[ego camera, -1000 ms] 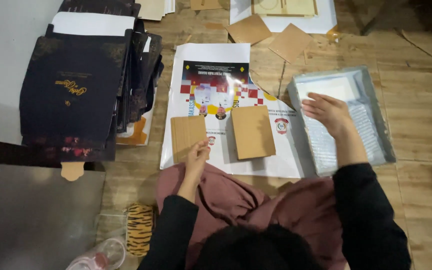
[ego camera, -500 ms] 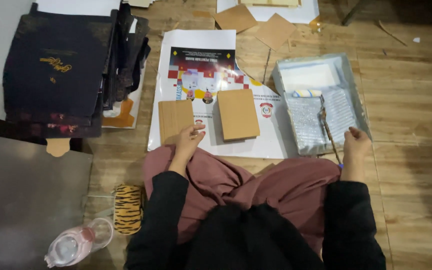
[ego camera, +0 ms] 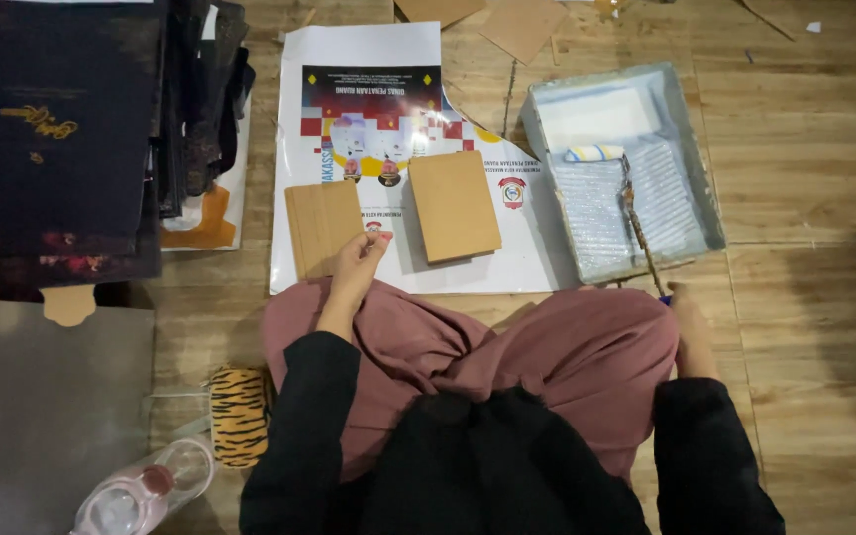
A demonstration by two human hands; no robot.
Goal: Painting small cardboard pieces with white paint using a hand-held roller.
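Fingers of the left hand (ego camera: 357, 260) curl narrowly onto the lower right corner of the smaller cardboard panel (ego camera: 323, 227), pinching or pressing its edge; I cannot tell whether they grip it or only rest there. That panel lies flat on the printed poster sheet (ego camera: 388, 119) spread over the wooden floor (ego camera: 824, 149), just in front of the person's knees. Just right of it on the same sheet lies a larger cardboard panel (ego camera: 453, 205), apart from the first by a narrow gap.

The right hand (ego camera: 691, 327) is closed around the end of a thin brush handle (ego camera: 641, 233), which slants up from the hand, across the near rim, into the grey paint tray (ego camera: 710, 188). The tray sits right of the sheet, touching its edge, with a small roller (ego camera: 592, 154) lying across its ribbed slope.

By the look of it the smaller panel is light, stiff and dry, easy to lift by a corner or an edge but likely to bend if levered hard. The brush is slim and light, best held near its end as now.

Left of the sheet a stack of dark folded boxes (ego camera: 52, 139) is piled. A tiger-striped pouch (ego camera: 238, 416) and a clear plastic bottle (ego camera: 141, 495) lie beside the person's left elbow.
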